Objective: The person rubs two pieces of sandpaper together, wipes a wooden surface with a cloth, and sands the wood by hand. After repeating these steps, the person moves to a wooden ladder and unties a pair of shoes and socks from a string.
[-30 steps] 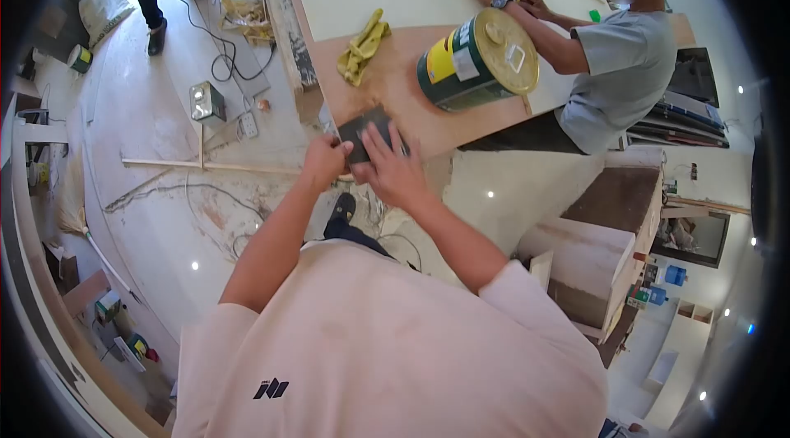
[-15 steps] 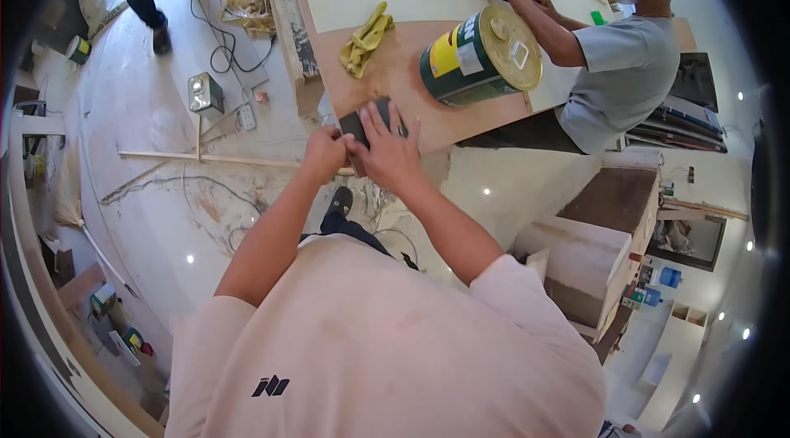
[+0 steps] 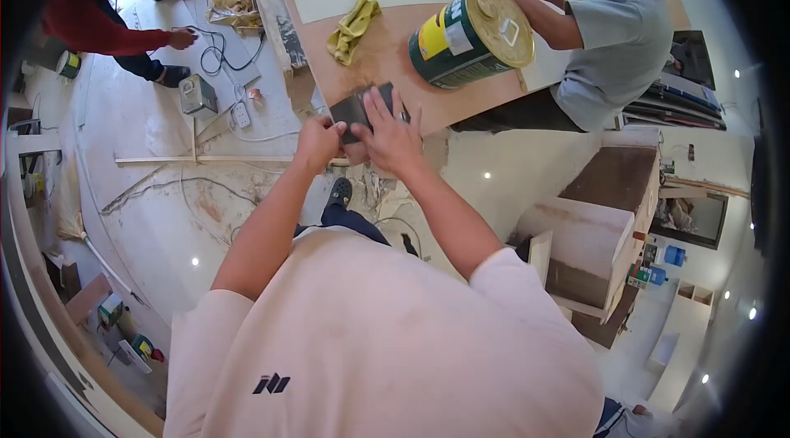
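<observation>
A dark, flat sheet (image 3: pixel 351 111) lies on the near corner of the wooden board (image 3: pixel 461 109). My right hand (image 3: pixel 392 135) rests on it, palm down with fingers spread. At the sheet's left edge my left hand (image 3: pixel 319 143) is closed, its fingertips pinching the edge by the board's corner. Beyond my hands a yellow cloth (image 3: pixel 354 27) lies crumpled on the board. To its right stands a large green and yellow metal can (image 3: pixel 471 37) with a lid and handle.
A person in a grey shirt (image 3: pixel 617 55) leans over the board at the right. Another person in red (image 3: pixel 99 23) bends at the upper left, near a cable and a square tin (image 3: pixel 197 96). A wooden strip (image 3: pixel 247 160) crosses the floor; a cabinet (image 3: pixel 605 183) stands right.
The person at the upper left has bent down, with a red sleeve and a hand now in view. My left hand has shifted slightly left. The view has moved a little.
</observation>
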Demonstrator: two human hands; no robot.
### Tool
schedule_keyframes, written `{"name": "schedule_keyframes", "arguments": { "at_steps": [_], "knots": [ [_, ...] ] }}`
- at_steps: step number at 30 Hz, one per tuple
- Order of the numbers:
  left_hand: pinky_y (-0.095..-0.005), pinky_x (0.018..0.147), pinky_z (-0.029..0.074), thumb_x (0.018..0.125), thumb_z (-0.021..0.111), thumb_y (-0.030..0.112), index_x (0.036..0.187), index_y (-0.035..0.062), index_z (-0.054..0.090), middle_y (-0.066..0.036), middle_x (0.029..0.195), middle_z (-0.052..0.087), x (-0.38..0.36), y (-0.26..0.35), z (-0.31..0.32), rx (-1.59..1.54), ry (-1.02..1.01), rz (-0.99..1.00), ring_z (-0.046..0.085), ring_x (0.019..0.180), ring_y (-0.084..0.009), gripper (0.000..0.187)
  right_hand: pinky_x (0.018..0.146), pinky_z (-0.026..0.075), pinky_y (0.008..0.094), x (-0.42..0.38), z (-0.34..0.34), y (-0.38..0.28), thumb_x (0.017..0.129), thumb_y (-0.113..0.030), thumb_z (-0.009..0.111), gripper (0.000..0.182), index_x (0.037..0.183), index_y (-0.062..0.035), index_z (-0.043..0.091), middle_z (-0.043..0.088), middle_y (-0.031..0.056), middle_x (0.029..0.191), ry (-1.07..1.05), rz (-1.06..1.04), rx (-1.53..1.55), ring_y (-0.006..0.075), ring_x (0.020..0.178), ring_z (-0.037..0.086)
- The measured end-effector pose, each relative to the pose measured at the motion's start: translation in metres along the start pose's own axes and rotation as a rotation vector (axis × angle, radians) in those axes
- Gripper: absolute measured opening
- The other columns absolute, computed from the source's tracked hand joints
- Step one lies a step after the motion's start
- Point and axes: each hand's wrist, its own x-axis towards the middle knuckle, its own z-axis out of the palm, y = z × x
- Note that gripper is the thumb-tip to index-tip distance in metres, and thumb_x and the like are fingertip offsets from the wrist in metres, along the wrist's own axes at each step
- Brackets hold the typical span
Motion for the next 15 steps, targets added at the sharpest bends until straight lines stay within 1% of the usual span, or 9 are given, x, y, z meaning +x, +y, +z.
{"name": "schedule_keyframes", "arguments": {
  "at_steps": [1, 2, 5, 6, 9, 10, 13, 14, 15],
  "knots": [
    [-0.0357, 0.052, 0.055, 0.091, 0.064, 0.014, 0.091, -0.0092, 0.063, -0.016, 0.076, 0.066, 0.003, 0.005, -0.001, -0.029, 0.009, 0.016, 0.066, 0.062, -0.0216, 0.023, 0.108, 0.013, 0.0703, 0.021, -0.006, -0.001, 0.095, -0.047, 0.046, 0.064, 0.146, -0.0098, 0.039, 0.031, 0.0096, 0.156, 0.031, 0.044, 0.014, 0.0396, 0.143, 0.026],
    [-0.0356, 0.053, 0.056, 0.092, 0.064, 0.014, 0.093, -0.0101, 0.063, -0.016, 0.078, 0.066, -0.001, 0.010, 0.000, -0.014, 0.020, 0.005, 0.066, 0.063, -0.0222, 0.024, 0.109, 0.013, 0.0700, 0.007, -0.008, -0.013, 0.094, -0.054, 0.044, 0.069, 0.147, -0.0102, 0.038, 0.028, 0.0084, 0.158, 0.011, 0.048, 0.065, 0.0394, 0.144, 0.025],
    [-0.0359, 0.054, 0.057, 0.092, 0.063, 0.013, 0.094, -0.0103, 0.063, -0.015, 0.079, 0.066, 0.007, 0.004, 0.000, 0.019, 0.042, 0.043, 0.067, 0.062, -0.0234, 0.024, 0.108, 0.017, 0.0696, -0.048, -0.002, -0.015, 0.095, -0.057, 0.039, 0.068, 0.145, -0.0097, 0.041, 0.028, 0.0087, 0.157, -0.108, -0.032, 0.020, 0.0389, 0.143, 0.026],
    [-0.0366, 0.055, 0.058, 0.092, 0.062, 0.012, 0.095, -0.0106, 0.063, -0.016, 0.081, 0.067, 0.000, 0.013, 0.003, -0.048, 0.046, 0.010, 0.068, 0.063, -0.0245, 0.023, 0.108, 0.018, 0.0691, -0.037, -0.003, -0.011, 0.096, -0.059, 0.037, 0.070, 0.146, -0.0098, 0.040, 0.028, 0.0085, 0.158, -0.100, -0.044, -0.038, 0.0390, 0.143, 0.027],
    [-0.0366, 0.054, 0.058, 0.092, 0.062, 0.012, 0.097, -0.0111, 0.063, -0.017, 0.082, 0.067, -0.002, 0.012, 0.001, -0.066, 0.007, 0.011, 0.069, 0.065, -0.0243, 0.024, 0.108, 0.015, 0.0695, 0.022, -0.004, 0.001, 0.094, -0.062, 0.038, 0.076, 0.149, -0.0109, 0.036, 0.025, 0.0082, 0.159, -0.003, 0.105, -0.027, 0.0396, 0.144, 0.025],
    [-0.0360, 0.054, 0.059, 0.093, 0.062, 0.012, 0.098, -0.0114, 0.063, -0.017, 0.083, 0.068, -0.002, 0.011, 0.001, -0.034, 0.007, 0.048, 0.068, 0.065, -0.0241, 0.024, 0.108, 0.014, 0.0700, 0.018, -0.007, -0.003, 0.094, -0.062, 0.038, 0.076, 0.149, -0.0106, 0.036, 0.028, 0.0085, 0.158, 0.007, 0.115, 0.046, 0.0384, 0.144, 0.025],
    [-0.0355, 0.055, 0.059, 0.093, 0.061, 0.011, 0.099, -0.0106, 0.063, -0.017, 0.084, 0.068, 0.004, 0.009, 0.000, 0.126, 0.030, 0.059, 0.068, 0.065, -0.0236, 0.023, 0.108, 0.015, 0.0696, -0.048, -0.004, -0.010, 0.096, -0.058, 0.037, 0.070, 0.146, -0.0093, 0.040, 0.035, 0.0097, 0.154, -0.051, 0.077, 0.016, 0.0359, 0.144, 0.026],
    [-0.0358, 0.057, 0.059, 0.092, 0.062, 0.011, 0.099, -0.0097, 0.064, -0.017, 0.083, 0.068, 0.001, 0.013, 0.002, 0.047, 0.044, 0.024, 0.068, 0.065, -0.0232, 0.022, 0.108, 0.014, 0.0708, -0.044, -0.010, -0.008, 0.095, -0.057, 0.039, 0.069, 0.145, -0.0093, 0.040, 0.035, 0.0100, 0.154, -0.094, 0.068, 0.001, 0.0361, 0.144, 0.026],
    [-0.0359, 0.057, 0.059, 0.092, 0.063, 0.012, 0.098, -0.0098, 0.065, -0.016, 0.082, 0.068, 0.000, 0.012, -0.001, -0.005, 0.044, 0.025, 0.068, 0.065, -0.0230, 0.022, 0.107, 0.014, 0.0720, -0.025, -0.014, -0.008, 0.095, -0.058, 0.039, 0.070, 0.145, -0.0097, 0.040, 0.033, 0.0090, 0.155, -0.052, 0.074, 0.015, 0.0362, 0.144, 0.026]
  ]
}}
